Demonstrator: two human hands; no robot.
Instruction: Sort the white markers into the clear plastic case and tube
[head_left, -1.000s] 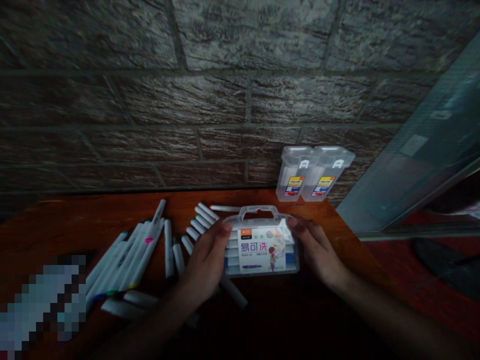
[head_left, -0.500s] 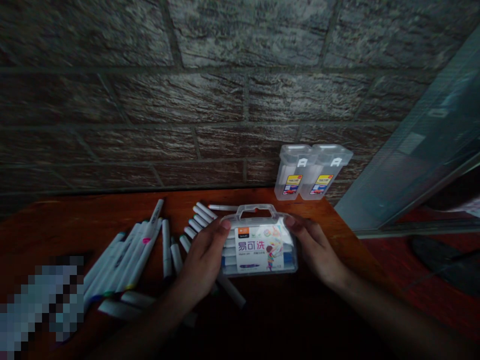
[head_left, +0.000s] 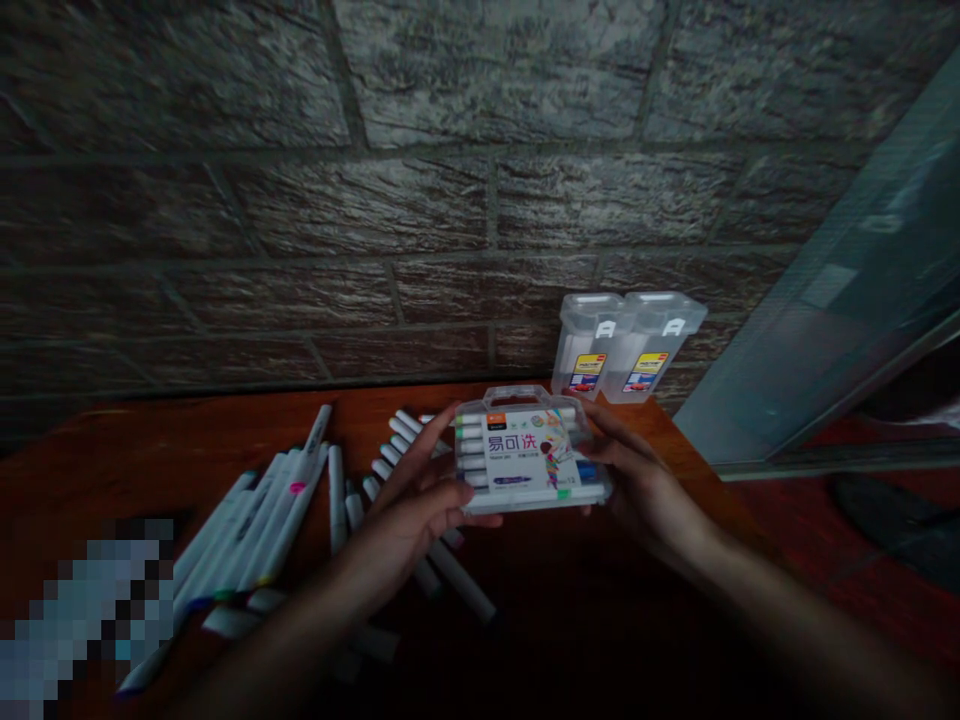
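Observation:
A clear plastic marker case (head_left: pixel 525 455) with a carry handle and a printed label is held up between both hands, its lid down and white markers showing inside. My left hand (head_left: pixel 420 500) grips its left side, thumb on the front near the lower corner and fingers around the edge and underneath. On the right side, my right hand (head_left: pixel 637 470) is closed around the edge, with some fingertips hidden behind the case. Loose white markers (head_left: pixel 409 430) lie behind and beside my left hand. More markers (head_left: pixel 461 580) rest below the case.
Two clear upright containers (head_left: pixel 589 345) with yellow labels stand at the table's back right, against the brick wall (head_left: pixel 442 200). A bundle of white markers (head_left: pixel 255 520) lies on the wooden table (head_left: pixel 97 440) at left. A blurred-out patch (head_left: pixel 90 610) covers the lower left corner.
The case has tilted back, its handle moving away and its lower edge rising toward me. My left thumb has shifted from the top corner to the lower left of the case.

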